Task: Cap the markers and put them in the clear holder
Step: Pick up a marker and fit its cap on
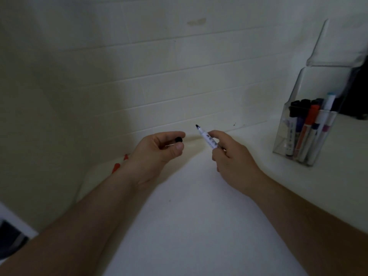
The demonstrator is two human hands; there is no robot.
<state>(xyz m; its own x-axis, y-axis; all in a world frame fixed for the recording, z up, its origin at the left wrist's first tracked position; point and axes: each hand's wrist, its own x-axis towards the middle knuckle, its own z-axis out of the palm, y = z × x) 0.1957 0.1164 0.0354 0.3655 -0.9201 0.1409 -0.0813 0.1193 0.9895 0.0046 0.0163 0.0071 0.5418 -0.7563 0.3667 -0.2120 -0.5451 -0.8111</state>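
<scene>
A red marker (116, 167) lay half hidden behind the left hand (159, 148), which pinched a black cap (178, 139), mouth toward the uncapped marker (207, 138) gripped by the right hand (231, 156), apparently for capping; the clear holder (304, 136) stood far right

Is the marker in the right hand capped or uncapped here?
Uncapped: the marker shows its bare dark tip, and the left hand pinches the black cap apart from it.

Left hand (159, 147) pinches black cap (178, 139); right hand (231, 156) holds uncapped marker (208, 139).
</scene>
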